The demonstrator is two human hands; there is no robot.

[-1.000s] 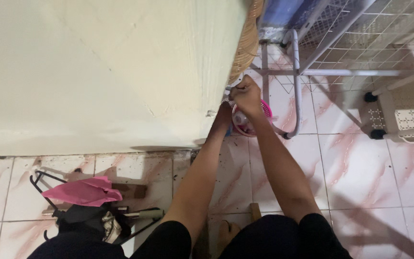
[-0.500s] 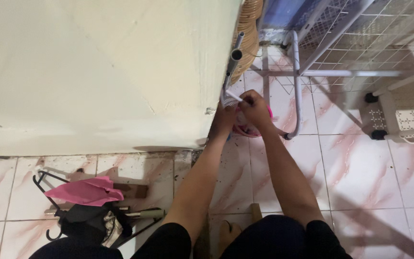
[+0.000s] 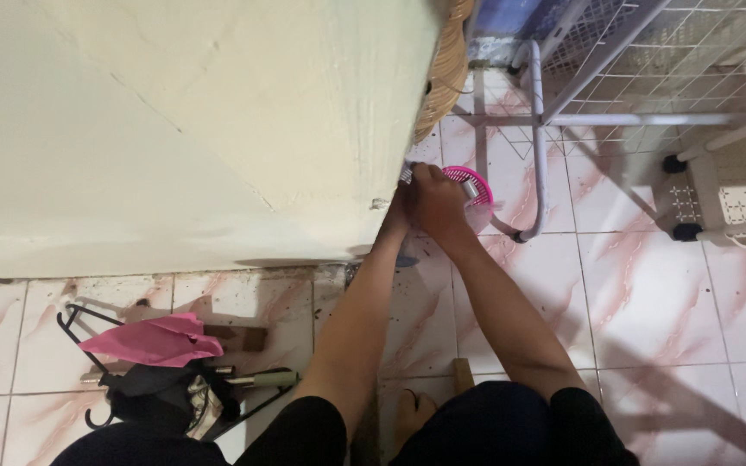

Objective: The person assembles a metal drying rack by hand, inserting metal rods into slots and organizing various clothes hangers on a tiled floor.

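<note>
Both my arms reach forward along the cream wall corner. My right hand is closed around something small and pale at the corner, just over a small pink slotted basket on the floor. My left hand sits right beside it against the wall edge, mostly hidden by the right hand; its fingers cannot be seen. What the hands grip is too small and covered to name.
A woven wicker basket hangs by the wall edge. A white wire rack with tube legs and a white perforated plastic unit on castors stand at right. Folded pink and black umbrellas in a black wire stand lie at lower left on pink-marbled tiles.
My hands have stayed at the wall corner by the pink basket; the right hand has closed lower over the left, and the view has shifted slightly.
</note>
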